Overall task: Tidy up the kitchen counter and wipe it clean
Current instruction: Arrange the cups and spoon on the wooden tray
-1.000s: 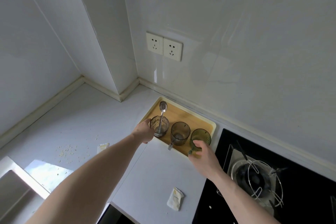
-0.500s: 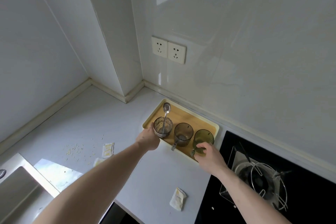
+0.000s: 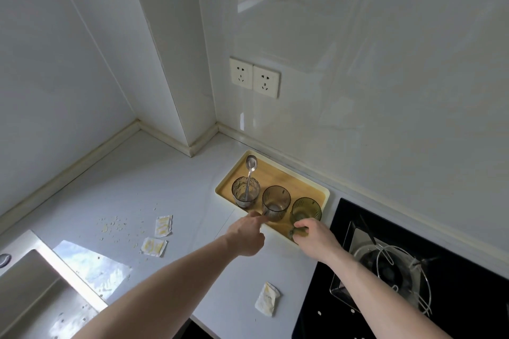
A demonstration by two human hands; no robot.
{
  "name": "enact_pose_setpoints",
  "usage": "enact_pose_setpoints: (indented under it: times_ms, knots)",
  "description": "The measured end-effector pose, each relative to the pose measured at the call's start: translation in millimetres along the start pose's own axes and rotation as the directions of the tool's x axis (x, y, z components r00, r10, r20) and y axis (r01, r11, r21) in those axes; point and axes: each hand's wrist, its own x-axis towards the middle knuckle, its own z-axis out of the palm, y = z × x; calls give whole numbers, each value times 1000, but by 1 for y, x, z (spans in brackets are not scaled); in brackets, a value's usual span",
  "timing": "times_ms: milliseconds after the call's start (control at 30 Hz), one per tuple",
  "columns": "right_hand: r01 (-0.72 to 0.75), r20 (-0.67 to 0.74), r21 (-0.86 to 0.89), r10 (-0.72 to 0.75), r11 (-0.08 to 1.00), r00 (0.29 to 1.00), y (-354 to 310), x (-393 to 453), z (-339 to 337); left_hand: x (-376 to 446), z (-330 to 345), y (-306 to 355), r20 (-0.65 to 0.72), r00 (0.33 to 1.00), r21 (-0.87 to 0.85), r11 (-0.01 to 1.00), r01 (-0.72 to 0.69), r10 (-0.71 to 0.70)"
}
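Head view: spoon upright in glass

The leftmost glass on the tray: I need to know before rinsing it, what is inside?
A metal spoon stands in the leftmost clear brownish glass on the yellow wooden tray, handle down, bowl sticking out above the rim. Brownish residue streaks its wall; the bottom is too blurred to judge.

Soft, cool daylight fills the scene evenly, with faint shadows. The glossy white wall tiles carry pale window reflections, and a bright patch of glare lies on the white bench. Wide-angle distortion bends straight lines toward the edges; focus stays reasonably sharp.
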Motion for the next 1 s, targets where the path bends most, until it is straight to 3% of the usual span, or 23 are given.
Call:
enact_pose_setpoints:
  times_ms: [333, 567, 833, 1000]
  knots:
    - [15, -7, 49, -15, 999, 1000, 2, -1, -4, -11, 3, 4, -8, 1000, 82, 997, 13, -12]
    - [81, -35, 82, -79, 993, 996, -1, -20, 3, -39, -1, -6, -71, 997, -31, 999, 22, -25]
    - [201, -6, 316, -210, 927, 978, -39, -91, 31, -162, -3, -81, -271, 943, -259, 958, 119, -190]
    - [229, 60, 318, -261, 920, 964, -56, -104, 54, -227, -4, -115, -291, 909, -219, 945, 242, -300]
